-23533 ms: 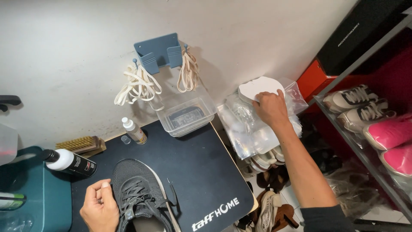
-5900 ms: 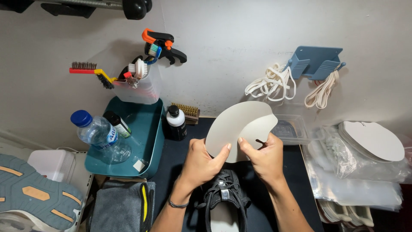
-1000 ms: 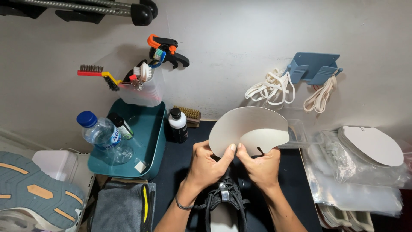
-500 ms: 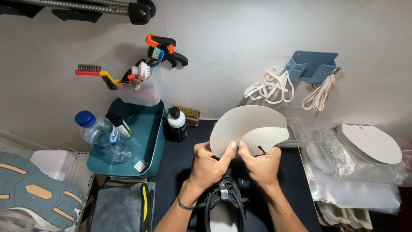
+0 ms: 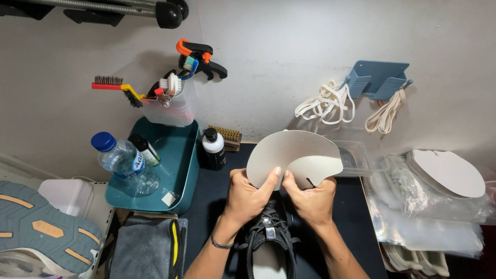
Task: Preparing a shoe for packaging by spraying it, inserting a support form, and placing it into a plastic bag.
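Both my hands hold a white, rounded cardboard insert (image 5: 295, 156) above a black lace-up shoe (image 5: 269, 238) that stands on the dark mat (image 5: 206, 206). My left hand (image 5: 249, 195) pinches the insert's lower left edge with the thumb on top. My right hand (image 5: 310, 199) grips its lower right part beside a small slit. The sheet is curled into a shallow curve between the two hands. The shoe's opening faces me and its toe is hidden under my hands.
A teal tray (image 5: 178, 160) at left holds a water bottle (image 5: 120, 157) and a clear cup of brushes (image 5: 170, 101). A black bottle (image 5: 212, 150) and wooden brush (image 5: 227, 135) stand behind. Laces (image 5: 325, 103) hang from a blue wall hook (image 5: 380, 77). More inserts in plastic bags (image 5: 439, 196) lie right.
The insert has been curled a little tighter and my hands have drawn closer together over the shoe. Much earlier, my right hand took the insert from the stack at right.
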